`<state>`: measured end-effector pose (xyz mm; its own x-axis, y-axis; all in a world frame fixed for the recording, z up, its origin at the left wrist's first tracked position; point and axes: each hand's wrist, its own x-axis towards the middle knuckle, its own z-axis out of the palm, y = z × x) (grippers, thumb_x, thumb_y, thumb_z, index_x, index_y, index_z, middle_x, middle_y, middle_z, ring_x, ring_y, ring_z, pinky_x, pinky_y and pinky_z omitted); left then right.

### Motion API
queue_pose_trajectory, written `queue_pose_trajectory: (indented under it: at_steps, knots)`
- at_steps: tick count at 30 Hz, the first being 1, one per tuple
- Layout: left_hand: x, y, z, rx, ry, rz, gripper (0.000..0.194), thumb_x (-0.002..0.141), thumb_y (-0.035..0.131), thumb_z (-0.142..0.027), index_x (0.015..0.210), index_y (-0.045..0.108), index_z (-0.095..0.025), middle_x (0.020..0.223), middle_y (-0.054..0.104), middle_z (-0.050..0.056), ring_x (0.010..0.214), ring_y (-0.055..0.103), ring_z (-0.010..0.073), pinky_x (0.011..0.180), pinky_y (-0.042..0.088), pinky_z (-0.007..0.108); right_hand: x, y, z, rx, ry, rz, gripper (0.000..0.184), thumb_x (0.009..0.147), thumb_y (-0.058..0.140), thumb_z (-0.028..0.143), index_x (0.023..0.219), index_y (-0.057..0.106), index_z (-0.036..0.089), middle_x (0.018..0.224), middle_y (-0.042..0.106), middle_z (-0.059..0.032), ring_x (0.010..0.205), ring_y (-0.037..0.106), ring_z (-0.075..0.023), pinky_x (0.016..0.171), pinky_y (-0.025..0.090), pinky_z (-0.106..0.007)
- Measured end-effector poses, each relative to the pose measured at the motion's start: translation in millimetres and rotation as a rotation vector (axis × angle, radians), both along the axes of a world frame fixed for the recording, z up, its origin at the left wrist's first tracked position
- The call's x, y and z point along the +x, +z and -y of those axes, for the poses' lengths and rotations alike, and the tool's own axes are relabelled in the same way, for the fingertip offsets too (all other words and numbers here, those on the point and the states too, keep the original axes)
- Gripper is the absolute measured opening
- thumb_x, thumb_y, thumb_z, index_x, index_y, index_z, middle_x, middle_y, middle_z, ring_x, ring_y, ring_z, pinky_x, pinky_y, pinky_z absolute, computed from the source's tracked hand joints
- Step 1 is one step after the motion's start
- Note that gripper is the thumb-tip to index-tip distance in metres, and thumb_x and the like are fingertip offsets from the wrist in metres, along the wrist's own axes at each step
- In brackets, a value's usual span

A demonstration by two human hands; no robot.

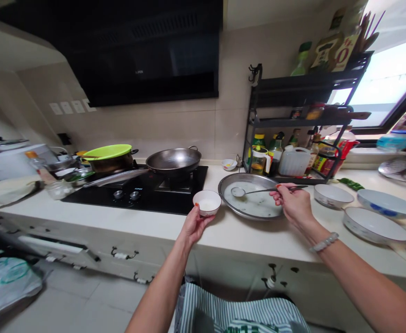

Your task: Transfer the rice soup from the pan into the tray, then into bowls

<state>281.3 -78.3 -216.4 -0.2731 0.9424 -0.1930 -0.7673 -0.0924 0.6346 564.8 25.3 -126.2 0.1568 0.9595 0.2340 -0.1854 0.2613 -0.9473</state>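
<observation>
My left hand [195,225] grips a small white bowl [207,210] by its side, thumb at the rim. Something whitish lies in the bowl. My right hand [293,203] is closed around the handle of a metal ladle [238,191], and a bracelet circles that wrist. The ladle's head is over the wide steel basin [224,200], at the surface of a cloudy white liquid [255,203] with small dark bits in it. The bowl is just left of the basin, above the front part of the counter.
A wok [173,159] sits on the black gas stove [147,192], its long handle pointing left. Behind it a pot carries a green basin [107,151]. Several bowls [376,224] stand at right. A black rack [258,121] holds bottles; a small dish [229,164] lies near the wall.
</observation>
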Motion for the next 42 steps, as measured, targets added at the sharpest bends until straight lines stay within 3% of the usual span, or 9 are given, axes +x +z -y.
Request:
queue_pose_trajectory:
  at_steps: [21,31,37,42]
  knots:
    - [0,-3.3,-2,0.021,-0.015,0.002,0.039,0.1,0.058,-0.03,0.134,0.058,-0.011,0.144,0.058,0.022,0.121,0.066,0.0332,0.096,0.06,0.049,-2,13.6,6,-0.012,-0.019,0.009,0.01,0.067,0.071,0.022,0.073,0.062,0.02,0.057,0.067,-0.0041,0.045,0.058,-0.0131,0.035,0.044,-0.02]
    - [1,-2.0,-1,0.019,-0.001,-0.003,0.037,0.097,0.063,-0.03,0.13,0.06,-0.012,0.14,0.062,0.021,0.12,0.066,0.0319,0.101,0.057,0.052,-5,15.7,8,0.023,0.001,0.031,0.024,0.065,0.08,0.033,0.073,0.062,0.02,0.058,0.068,-0.0051,0.044,0.058,-0.0131,0.034,0.046,-0.021]
    - [0,-2.2,-1,0.003,-0.008,0.001,0.036,0.094,0.067,-0.032,0.122,0.064,-0.01,0.139,0.062,0.022,0.124,0.063,0.0353,0.102,0.056,0.054,-17,26.4,18,0.108,0.067,0.075,0.025,0.068,0.079,0.039,0.075,0.062,0.022,0.06,0.069,-0.0064,0.045,0.059,-0.0149,0.033,0.046,-0.023]
    - [1,-2.6,-2,0.01,-0.008,-0.007,0.035,0.098,0.062,-0.031,0.126,0.062,-0.011,0.136,0.064,0.02,0.117,0.067,0.0316,0.1,0.058,0.052,-40,31.1,30,0.082,0.142,0.044,0.029,0.068,0.08,0.041,0.076,0.061,0.021,0.06,0.069,-0.0067,0.045,0.059,-0.0137,0.035,0.046,-0.022]
